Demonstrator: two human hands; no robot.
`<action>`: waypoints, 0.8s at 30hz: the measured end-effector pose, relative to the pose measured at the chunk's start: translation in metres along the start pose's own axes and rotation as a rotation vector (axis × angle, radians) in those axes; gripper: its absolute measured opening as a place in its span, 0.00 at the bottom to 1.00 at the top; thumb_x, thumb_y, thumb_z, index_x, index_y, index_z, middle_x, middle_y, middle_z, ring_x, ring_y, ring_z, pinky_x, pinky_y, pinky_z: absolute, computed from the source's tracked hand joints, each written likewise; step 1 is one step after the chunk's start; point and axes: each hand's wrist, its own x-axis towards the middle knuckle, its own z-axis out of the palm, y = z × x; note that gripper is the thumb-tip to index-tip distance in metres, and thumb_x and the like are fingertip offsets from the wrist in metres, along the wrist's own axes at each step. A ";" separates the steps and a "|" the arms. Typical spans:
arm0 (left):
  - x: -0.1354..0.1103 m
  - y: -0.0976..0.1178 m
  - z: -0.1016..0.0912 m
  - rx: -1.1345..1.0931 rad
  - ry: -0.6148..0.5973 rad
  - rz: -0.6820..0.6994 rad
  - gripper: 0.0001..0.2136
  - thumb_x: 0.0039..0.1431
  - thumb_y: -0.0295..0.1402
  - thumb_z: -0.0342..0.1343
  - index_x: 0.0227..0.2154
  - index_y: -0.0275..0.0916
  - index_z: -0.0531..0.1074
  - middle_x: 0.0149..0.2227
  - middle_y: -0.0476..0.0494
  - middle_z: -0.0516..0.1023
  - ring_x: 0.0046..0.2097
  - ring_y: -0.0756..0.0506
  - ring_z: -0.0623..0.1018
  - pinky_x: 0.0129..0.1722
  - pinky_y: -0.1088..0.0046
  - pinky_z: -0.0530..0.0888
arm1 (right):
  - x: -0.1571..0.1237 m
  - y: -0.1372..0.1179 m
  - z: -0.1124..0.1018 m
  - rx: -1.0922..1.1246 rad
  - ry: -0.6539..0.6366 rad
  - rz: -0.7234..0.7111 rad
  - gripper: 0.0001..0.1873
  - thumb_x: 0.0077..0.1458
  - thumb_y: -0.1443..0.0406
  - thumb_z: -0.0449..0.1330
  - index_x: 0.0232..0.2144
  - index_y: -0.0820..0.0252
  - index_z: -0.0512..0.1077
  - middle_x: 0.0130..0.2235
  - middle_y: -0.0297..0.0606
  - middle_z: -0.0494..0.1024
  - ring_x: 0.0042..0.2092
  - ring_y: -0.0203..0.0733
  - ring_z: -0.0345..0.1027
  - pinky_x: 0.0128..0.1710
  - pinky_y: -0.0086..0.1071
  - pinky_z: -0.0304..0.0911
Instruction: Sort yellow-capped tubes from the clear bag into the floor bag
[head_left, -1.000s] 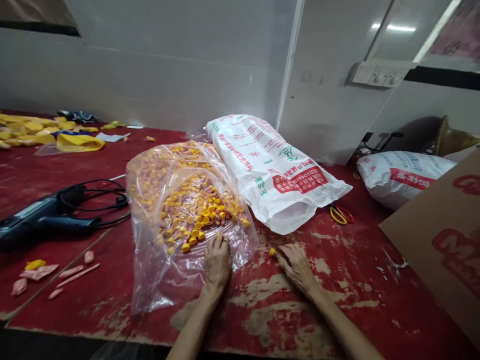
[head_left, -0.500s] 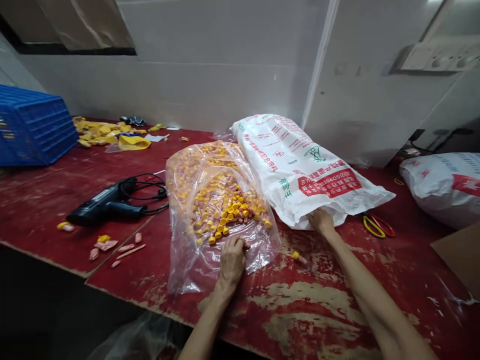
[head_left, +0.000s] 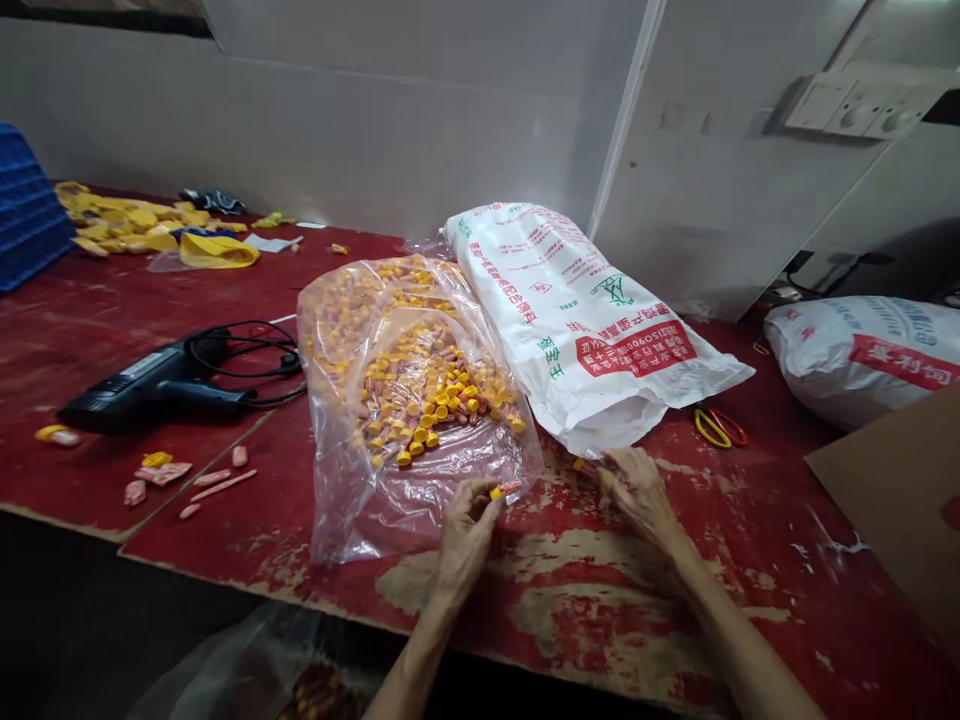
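Observation:
My left hand (head_left: 465, 535) is raised over the front corner of a clear plastic bag (head_left: 337, 340), shut on a yellow bottle cap with a pink piece (head_left: 506, 489). The bag holds a heap of yellow caps and pink pieces (head_left: 427, 400). My right hand (head_left: 637, 490) rests on the worn red table (head_left: 600, 640) just below the mouth of a white woven sack (head_left: 577, 330) with red print. A small yellow cap (head_left: 578, 464) lies just left of its fingertips, and the hand holds nothing I can see.
A black heat gun with its cord (head_left: 157, 385) lies left of the bag, near loose pink and yellow pieces (head_left: 161, 473). Yellow scraps (head_left: 127, 225) and a blue crate (head_left: 22, 210) are at the far left. A filled white sack (head_left: 859, 350) and cardboard (head_left: 892, 500) are at right.
My right hand has come back from the sack's mouth to the table near the small cap. My left hand has lifted off the bag with a cap pinched in its fingers.

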 end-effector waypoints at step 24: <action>-0.061 0.016 0.045 0.024 -0.129 0.007 0.10 0.57 0.29 0.49 0.34 0.40 0.75 0.34 0.44 0.76 0.37 0.47 0.75 0.39 0.71 0.73 | -0.071 -0.087 0.029 0.414 -0.023 -0.053 0.13 0.65 0.61 0.46 0.44 0.58 0.67 0.37 0.41 0.73 0.37 0.41 0.68 0.35 0.34 0.65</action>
